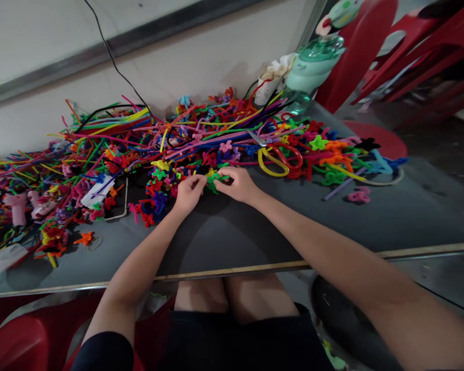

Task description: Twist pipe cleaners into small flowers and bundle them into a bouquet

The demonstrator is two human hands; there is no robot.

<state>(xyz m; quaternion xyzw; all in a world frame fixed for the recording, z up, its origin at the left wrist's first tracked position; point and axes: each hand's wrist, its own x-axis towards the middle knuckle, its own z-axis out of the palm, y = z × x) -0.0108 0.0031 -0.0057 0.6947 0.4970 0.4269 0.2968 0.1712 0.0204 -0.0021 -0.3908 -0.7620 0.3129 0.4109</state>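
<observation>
A green pipe-cleaner flower [213,181] is between my two hands, low over the front part of the dark table. My right hand [237,184] pinches it from the right, thumb and forefinger closed on it. From the left, my left hand [191,193] has its fingertips pressed together at the flower's edge; what lies inside that pinch is hidden. Close behind my hands is a heap of pipe cleaners [201,126] in many colours. Small bent flowers, such as a blue one [160,202], lie just left of my left hand.
Scissors with yellow and red handles [274,162] lie right of my hands. A phone-like frame [126,198] sits to the left. At the back stand a paper cup [263,91] and a green bottle [307,72]. Red chairs [365,46] are at the right.
</observation>
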